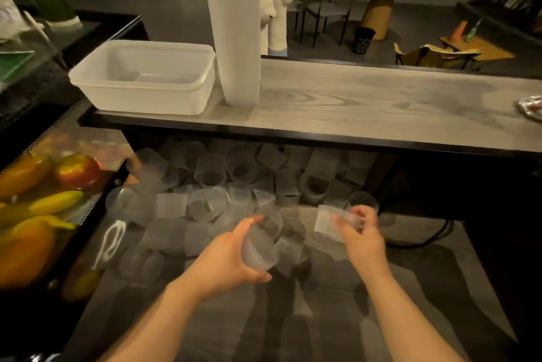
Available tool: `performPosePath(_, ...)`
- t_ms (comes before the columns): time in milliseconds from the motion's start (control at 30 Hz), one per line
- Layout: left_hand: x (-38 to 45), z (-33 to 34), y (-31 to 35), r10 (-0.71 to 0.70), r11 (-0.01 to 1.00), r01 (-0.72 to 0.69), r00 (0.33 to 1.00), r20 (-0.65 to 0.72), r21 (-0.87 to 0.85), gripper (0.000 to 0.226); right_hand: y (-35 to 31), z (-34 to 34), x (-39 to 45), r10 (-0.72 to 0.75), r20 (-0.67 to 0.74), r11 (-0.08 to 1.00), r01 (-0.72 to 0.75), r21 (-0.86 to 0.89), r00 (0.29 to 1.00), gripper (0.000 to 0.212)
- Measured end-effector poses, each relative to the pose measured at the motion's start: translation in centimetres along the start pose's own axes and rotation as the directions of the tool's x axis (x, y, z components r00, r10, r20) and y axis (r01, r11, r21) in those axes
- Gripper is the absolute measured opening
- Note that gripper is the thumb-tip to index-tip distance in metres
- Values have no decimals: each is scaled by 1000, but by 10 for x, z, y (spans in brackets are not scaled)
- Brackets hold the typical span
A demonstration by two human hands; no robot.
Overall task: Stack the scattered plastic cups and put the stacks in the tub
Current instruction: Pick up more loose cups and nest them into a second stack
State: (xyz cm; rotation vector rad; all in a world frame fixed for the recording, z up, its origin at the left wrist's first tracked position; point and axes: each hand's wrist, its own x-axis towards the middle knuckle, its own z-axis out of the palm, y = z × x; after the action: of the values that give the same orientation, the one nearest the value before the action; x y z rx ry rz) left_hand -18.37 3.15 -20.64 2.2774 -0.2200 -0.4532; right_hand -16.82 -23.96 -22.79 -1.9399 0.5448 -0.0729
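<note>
- head view: the left hand point(231, 256) is gripping a short stack of cups point(259, 247), fingers curled round it.
- the right hand point(359, 232) is pinching a single cup point(334, 219), just beside the stack, apparently ready to be nested.
- many scattered cups point(223, 185) are lying on the floor under the table point(366, 103).
- the tub point(143, 77) is sitting on the table, holding no stacks; a tall stack point(234, 24) is standing beside it.
- progress: early; most stacking and all loading are outstanding.
</note>
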Motion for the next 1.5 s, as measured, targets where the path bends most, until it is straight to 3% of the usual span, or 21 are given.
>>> performPosePath(67,-4,2,4,3,999,-2,1000,17,-42,112,-24,13,-28,-97,227,982,56,179,969,19)
performPosePath(133,-5,4,9,11,992,-6,999,35,-125,119,-31,32,-48,-190,362,975,134,175,913,18)
performPosePath(200,-6,5,14,24,990,-24,1000,-1,-136,119,-29,50,-60,-245,427,969,239,67,871,57)
performPosePath(267,-6,0,16,28,996,-33,998,-63,-78,114,-28,61,-68,-218,516,967,253,3,829,92)
performPosePath(367,-7,-14,8,17,1000,-18,995,-98,-7,100,-33,60,-73,-157,655,987,144,74,739,83)
performPosePath(400,-8,-18,4,4,1000,-3,995,-103,10,97,-31,59,-69,-119,640,992,110,53,759,73)
performPosePath(467,-9,-24,-3,-36,999,39,992,-118,27,94,-13,65,-53,-3,518,959,149,-240,856,59)
performPosePath(500,-10,-26,-5,-53,998,57,991,-126,31,94,-4,69,-46,75,467,896,146,-419,881,63)
performPosePath(567,-10,-29,-7,-56,995,66,990,-133,69,95,16,80,-38,198,443,832,89,-548,875,70)
performPosePath(633,-10,-32,-8,-45,993,58,991,-123,103,101,34,92,-34,181,523,817,169,-552,833,64)
performPosePath(700,-11,-34,-8,-43,991,56,994,-100,125,109,36,95,-32,153,483,842,142,-520,862,54)
performPosePath(767,-14,-38,-10,-53,980,66,996,-73,187,118,22,89,-27,134,358,918,21,-395,924,43)
performPosePath(867,-20,-43,-14,-53,963,64,997,-48,262,127,-14,71,-11,-22,335,999,34,-31,942,38)
performPosePath(967,-24,-41,-6,-8,980,15,999,-39,198,128,-52,59,-21,-203,521,979,153,138,829,25)
performPosePath(1067,-24,-38,3,35,990,-28,998,-45,139,125,-74,71,-40,-237,674,943,334,-15,700,41)
performPosePath(1133,-26,-39,-1,21,984,-13,999,-41,177,122,-79,81,-46,-201,716,904,408,-127,668,57)
performPosePath(1233,-28,-41,-21,-49,976,54,998,-28,213,124,-74,95,-49,-162,737,934,344,-102,657,60)
performPosePath(1333,-31,-41,-36,-81,986,83,996,-20,144,126,-67,107,-49,-130,725,972,230,-40,676,56)
performPosePath(1400,-32,-37,-45,-80,991,83,996,-34,102,125,-71,110,-50,-95,787,952,286,-106,610,56)
performPosePath(1500,-33,-33,-56,-79,997,80,994,-77,3,123,-78,116,-51,-16,901,944,303,-129,433,90)
